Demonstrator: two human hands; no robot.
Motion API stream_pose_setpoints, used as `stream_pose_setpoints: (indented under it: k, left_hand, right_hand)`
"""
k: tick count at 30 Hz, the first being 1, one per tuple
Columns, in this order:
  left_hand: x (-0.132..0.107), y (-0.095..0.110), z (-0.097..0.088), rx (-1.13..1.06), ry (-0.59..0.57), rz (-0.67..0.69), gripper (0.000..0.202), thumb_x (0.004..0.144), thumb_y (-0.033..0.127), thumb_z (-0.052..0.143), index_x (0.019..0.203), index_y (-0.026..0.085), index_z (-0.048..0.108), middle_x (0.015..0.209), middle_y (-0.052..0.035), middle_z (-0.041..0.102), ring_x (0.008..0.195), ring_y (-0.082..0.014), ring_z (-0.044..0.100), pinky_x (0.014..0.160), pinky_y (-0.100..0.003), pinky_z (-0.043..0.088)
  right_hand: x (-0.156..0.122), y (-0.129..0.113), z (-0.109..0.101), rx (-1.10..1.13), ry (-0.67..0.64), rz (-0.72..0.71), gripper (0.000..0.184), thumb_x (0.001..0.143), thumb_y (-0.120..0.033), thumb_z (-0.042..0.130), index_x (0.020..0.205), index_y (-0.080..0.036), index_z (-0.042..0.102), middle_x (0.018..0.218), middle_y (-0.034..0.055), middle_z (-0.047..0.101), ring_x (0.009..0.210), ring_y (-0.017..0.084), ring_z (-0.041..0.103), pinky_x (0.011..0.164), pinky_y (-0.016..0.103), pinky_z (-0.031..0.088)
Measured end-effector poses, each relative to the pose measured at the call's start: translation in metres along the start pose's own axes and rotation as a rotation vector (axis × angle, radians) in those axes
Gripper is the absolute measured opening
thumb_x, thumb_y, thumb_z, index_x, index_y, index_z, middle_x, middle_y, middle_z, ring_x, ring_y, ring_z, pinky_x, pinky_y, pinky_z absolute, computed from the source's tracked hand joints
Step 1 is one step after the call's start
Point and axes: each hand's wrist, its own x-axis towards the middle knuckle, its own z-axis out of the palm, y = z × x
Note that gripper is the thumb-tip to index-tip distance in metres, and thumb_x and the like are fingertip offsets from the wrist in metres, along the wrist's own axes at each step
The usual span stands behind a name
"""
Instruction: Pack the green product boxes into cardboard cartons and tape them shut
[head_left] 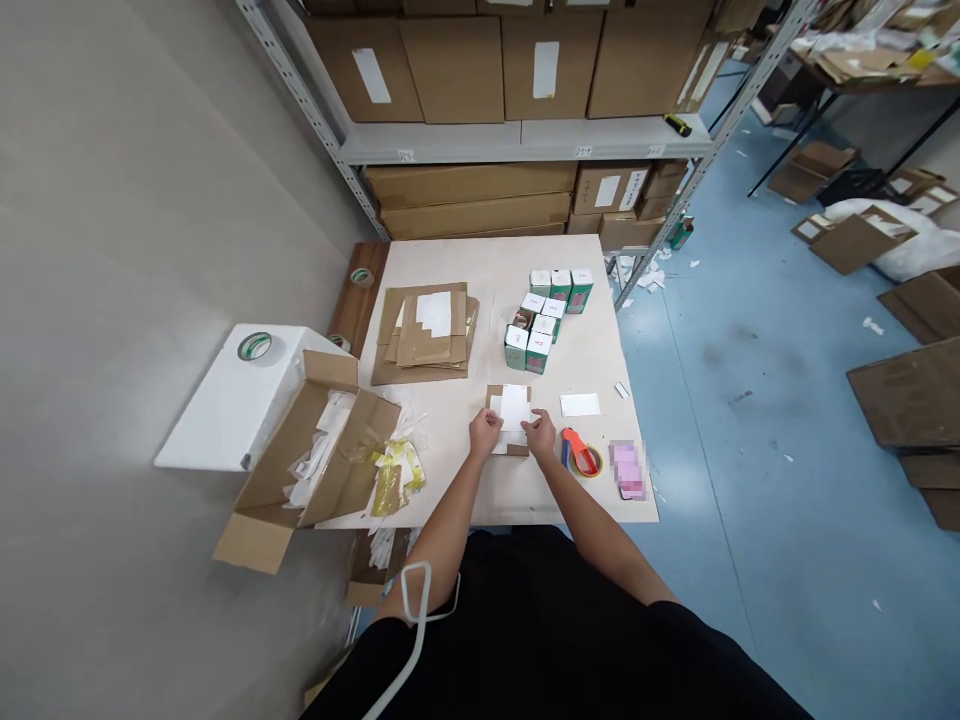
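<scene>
A small flat cardboard piece (517,450) lies on the table in front of me, with white paper on its face. Over it is a white label sheet (514,405), pinched at its lower edge between the fingers of both hands. My left hand (485,432) grips the left corner and my right hand (540,434) the right one. Whether the sheet touches the cardboard cannot be made out. To the right of my right hand lie a white card (580,404) and an orange tape dispenser (576,448) by a tape roll (587,461).
Green-and-white small boxes (538,350) stand at the back right of the table (450,480). Flattened cardboard (427,340) is stacked at the back left. An open carton (300,480) with white scraps sits left, near crumpled yellow tape (390,485). A shelf (465,145) rises behind.
</scene>
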Motion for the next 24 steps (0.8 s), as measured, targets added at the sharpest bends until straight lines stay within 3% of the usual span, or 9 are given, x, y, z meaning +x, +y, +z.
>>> stream_pose_setpoints:
  k: [5,14,19,24]
  left_hand:
    - [0.024,-0.01,0.019,0.095,-0.059,-0.044,0.012,0.078,0.019,0.069,0.08,0.022,0.058,0.078,0.0001,0.07,0.078,-0.0159,0.066,0.079,-0.027,0.05]
    - [0.031,-0.017,0.031,0.192,-0.111,-0.052,0.009,0.084,0.017,0.066,0.082,0.022,0.059,0.086,-0.002,0.072,0.085,-0.0178,0.068,0.079,-0.027,0.048]
    - [0.034,-0.017,0.028,0.289,-0.153,-0.039,0.008,0.085,0.018,0.067,0.085,0.023,0.06,0.089,-0.0035,0.073,0.086,-0.0204,0.067,0.076,-0.028,0.045]
    - [0.041,-0.015,0.015,0.54,-0.243,0.022,0.016,0.09,0.035,0.07,0.099,0.023,0.065,0.094,-0.0084,0.072,0.093,-0.0268,0.067,0.082,-0.035,0.047]
  right_hand:
    - [0.021,0.012,0.006,-0.047,0.017,0.066,0.024,0.077,-0.029,0.067,0.099,-0.025,0.057,0.068,-0.006,0.057,0.07,0.021,0.062,0.066,0.028,0.044]
    - [0.034,0.02,0.011,-0.146,0.063,0.138,0.026,0.075,-0.026,0.07,0.088,-0.028,0.048,0.069,-0.0048,0.061,0.07,0.021,0.063,0.064,0.028,0.043]
    - [0.038,0.019,0.015,-0.222,0.053,0.189,0.027,0.077,-0.026,0.072,0.088,-0.028,0.047,0.072,-0.0034,0.063,0.071,0.022,0.063,0.065,0.028,0.042]
    - [0.042,0.017,0.01,-0.373,0.058,0.196,0.033,0.075,-0.032,0.079,0.09,-0.027,0.05,0.083,0.0042,0.069,0.08,0.026,0.066,0.068,0.032,0.042]
